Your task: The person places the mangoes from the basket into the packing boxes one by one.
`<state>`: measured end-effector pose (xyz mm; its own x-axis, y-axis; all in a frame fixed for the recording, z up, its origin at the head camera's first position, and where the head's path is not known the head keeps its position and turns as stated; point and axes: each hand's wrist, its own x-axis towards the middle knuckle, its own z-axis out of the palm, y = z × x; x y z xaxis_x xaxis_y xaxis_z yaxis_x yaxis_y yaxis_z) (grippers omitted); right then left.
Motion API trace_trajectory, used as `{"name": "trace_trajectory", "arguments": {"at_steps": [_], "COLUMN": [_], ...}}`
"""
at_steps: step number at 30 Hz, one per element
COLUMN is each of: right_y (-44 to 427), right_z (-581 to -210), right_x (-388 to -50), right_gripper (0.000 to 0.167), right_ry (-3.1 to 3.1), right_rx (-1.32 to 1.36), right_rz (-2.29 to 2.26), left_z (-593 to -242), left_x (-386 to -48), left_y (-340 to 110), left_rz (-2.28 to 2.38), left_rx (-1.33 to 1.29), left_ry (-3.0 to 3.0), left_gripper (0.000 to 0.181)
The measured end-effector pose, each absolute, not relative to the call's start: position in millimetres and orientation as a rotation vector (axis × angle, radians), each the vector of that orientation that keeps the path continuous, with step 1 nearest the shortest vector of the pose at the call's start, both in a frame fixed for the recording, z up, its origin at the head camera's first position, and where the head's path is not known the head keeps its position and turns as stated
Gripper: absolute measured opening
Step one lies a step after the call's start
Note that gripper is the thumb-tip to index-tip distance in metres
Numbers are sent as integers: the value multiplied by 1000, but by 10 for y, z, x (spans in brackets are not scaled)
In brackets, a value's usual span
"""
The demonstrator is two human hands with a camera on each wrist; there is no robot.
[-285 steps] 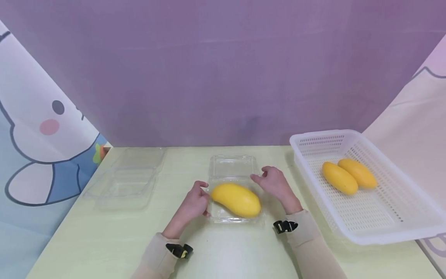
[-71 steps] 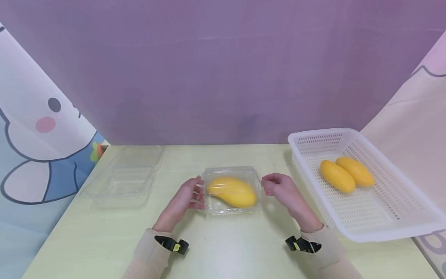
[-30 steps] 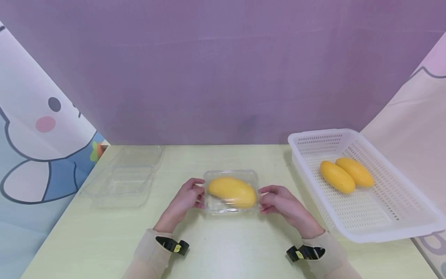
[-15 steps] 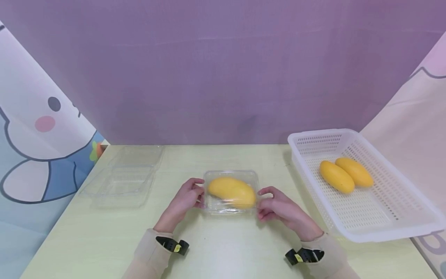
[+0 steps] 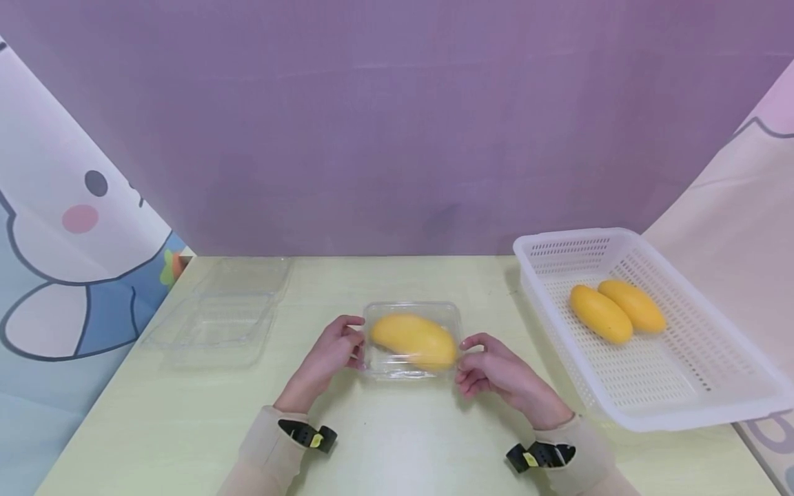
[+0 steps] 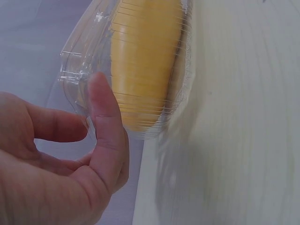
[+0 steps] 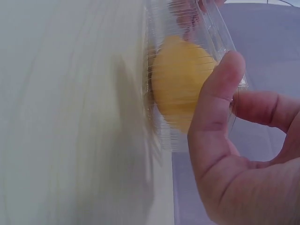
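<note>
A clear plastic box (image 5: 443, 313) with its lid down stands on the table, a yellow mango (image 5: 412, 339) lying inside. My left hand (image 5: 330, 351) pinches the box's left rim between thumb and finger; the left wrist view shows the hand (image 6: 101, 145) at the edge, the mango (image 6: 145, 56) behind clear ribbed plastic. On the right side, my right hand (image 5: 505, 372) pinches the rim near the front corner. In the right wrist view the thumb and a finger of that hand (image 7: 229, 150) meet at the rim, beside the mango (image 7: 180, 79).
A white perforated basket (image 5: 571, 355) with two mangoes (image 5: 600, 314) stands at the right. More clear plastic packaging (image 5: 223, 320), with its lid part raised, is at the left on the pale table (image 5: 397, 441). A purple cloth (image 5: 397, 138) hangs behind the table.
The lid, open at first, has come down over the mango. My right hand has moved along the box's right side toward its front corner. My left hand has barely moved in the last second.
</note>
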<state>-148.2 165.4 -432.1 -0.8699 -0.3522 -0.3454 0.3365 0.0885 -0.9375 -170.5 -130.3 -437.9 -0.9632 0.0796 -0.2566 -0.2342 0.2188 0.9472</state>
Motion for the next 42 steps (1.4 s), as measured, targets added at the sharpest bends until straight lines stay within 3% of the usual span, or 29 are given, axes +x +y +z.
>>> {"name": "trace_trajectory", "arguments": {"at_steps": [12, 29, 42], "right_y": [1642, 1614, 1583], "right_z": [-4316, -4315, -4302], "right_x": [-1504, -1632, -1661], "right_gripper": [49, 46, 42], "right_ry": [1870, 1927, 1954], "right_rx": [3, 78, 99], "right_rz": [-1887, -1901, -1877], "left_z": [-4361, -4354, -4377], "left_x": [-1697, -1686, -1693], "left_y": [-1296, -1317, -1293], "left_rz": [1803, 1892, 1890], "left_rx": [-166, -85, -91], "left_ry": [2256, 2121, 2121], "left_gripper": [36, 62, 66]}}
